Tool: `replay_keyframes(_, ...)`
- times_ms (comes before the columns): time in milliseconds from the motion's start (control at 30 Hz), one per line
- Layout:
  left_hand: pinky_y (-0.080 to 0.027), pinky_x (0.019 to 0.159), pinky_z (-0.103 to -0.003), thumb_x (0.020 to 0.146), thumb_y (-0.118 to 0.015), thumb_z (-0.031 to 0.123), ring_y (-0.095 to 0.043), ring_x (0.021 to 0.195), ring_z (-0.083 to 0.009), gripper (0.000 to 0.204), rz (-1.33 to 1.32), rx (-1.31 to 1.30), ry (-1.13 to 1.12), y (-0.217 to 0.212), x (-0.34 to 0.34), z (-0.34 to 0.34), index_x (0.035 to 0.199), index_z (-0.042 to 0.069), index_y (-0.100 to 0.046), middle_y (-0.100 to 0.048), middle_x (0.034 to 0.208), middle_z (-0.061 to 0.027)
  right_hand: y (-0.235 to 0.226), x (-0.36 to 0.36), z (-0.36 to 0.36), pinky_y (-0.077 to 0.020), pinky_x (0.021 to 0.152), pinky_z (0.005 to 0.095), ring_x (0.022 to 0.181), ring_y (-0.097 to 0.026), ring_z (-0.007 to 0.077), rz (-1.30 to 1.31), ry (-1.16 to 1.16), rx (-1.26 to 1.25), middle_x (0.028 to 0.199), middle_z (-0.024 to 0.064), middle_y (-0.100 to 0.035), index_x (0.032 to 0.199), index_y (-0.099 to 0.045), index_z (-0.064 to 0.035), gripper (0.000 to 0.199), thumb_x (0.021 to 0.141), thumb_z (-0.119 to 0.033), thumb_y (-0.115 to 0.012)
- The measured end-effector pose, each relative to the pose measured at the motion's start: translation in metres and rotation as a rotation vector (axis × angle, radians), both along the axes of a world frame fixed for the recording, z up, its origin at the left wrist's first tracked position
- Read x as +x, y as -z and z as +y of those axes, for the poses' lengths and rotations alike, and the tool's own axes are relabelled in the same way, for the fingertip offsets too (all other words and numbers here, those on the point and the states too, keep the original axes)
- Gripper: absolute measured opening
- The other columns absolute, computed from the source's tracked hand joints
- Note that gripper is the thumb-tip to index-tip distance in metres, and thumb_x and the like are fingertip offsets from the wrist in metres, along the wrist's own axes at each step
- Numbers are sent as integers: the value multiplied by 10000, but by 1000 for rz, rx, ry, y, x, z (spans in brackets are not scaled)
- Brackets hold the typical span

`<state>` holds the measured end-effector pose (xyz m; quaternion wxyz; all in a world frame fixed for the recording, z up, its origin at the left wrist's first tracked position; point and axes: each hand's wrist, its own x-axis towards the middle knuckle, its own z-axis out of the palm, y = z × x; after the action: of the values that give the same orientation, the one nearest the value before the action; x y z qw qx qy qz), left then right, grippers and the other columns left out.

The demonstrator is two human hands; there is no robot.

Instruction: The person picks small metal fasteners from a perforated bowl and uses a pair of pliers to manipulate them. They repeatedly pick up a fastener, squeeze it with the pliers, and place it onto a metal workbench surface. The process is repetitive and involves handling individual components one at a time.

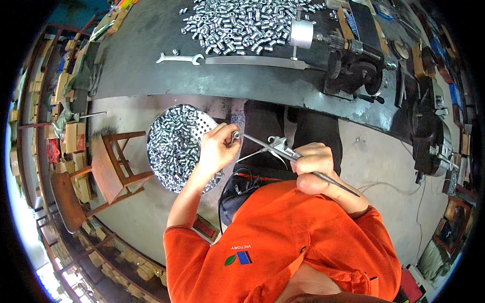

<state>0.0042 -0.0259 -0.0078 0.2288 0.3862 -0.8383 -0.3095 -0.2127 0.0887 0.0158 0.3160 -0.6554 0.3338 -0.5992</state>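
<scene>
My left hand (218,145) pinches a small silvery metal sleeve (236,135) between thumb and fingers, beside the basin. Closed around a long, dark, tapered steel tool that looks like a file (331,182), my right hand (313,162) is in front of my body. The tool's thin front end points left and reaches the sleeve; whether it is inside the hole I cannot tell. Behind its shaft, over my lap, shows a grey metal piece (277,145) of unclear kind. A perforated metal basin (203,122) heaped with similar sleeves (174,146) stands to my left.
On the dark workbench (131,76) lie a large pile of sleeves (242,25), an open-ended wrench (180,59) and a long flat metal bar (257,61). A geared machine (353,65) is mounted at its right. A wooden chair (108,169) stands left; loaded shelves line the room.
</scene>
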Motion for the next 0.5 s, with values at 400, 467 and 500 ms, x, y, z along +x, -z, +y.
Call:
replay_keyframes(400, -390, 445, -270, 600, -657, -42, -496, 473, -154, 223, 36, -53, 103, 1, -10, 5, 810, 13, -609, -493, 592, -60, 2, 6, -10, -266, 392, 352, 396, -369, 249, 147, -41, 66, 499, 74, -304, 524, -308, -61, 300, 646, -149, -567)
replay_keyframes(467, -387, 447, -268, 599, -670, -39, -492, 477, -156, 241, 24, -33, 146, 2, -15, 8, 827, 18, -612, -484, 586, -60, 15, 11, -16, -279, 403, 361, 415, -391, 260, 214, -39, 46, 512, 82, -315, 541, -313, -58, 292, 651, -143, -570)
replay_keyframes(500, -388, 449, -272, 605, -670, -33, -490, 476, -159, 235, 56, -28, 157, 2, -20, 10, 826, 22, -614, -480, 584, -62, 15, 11, -21, -302, 423, 373, 447, -423, 273, 236, -69, 36, 528, 91, -338, 564, -332, -55, 280, 655, -145, -581)
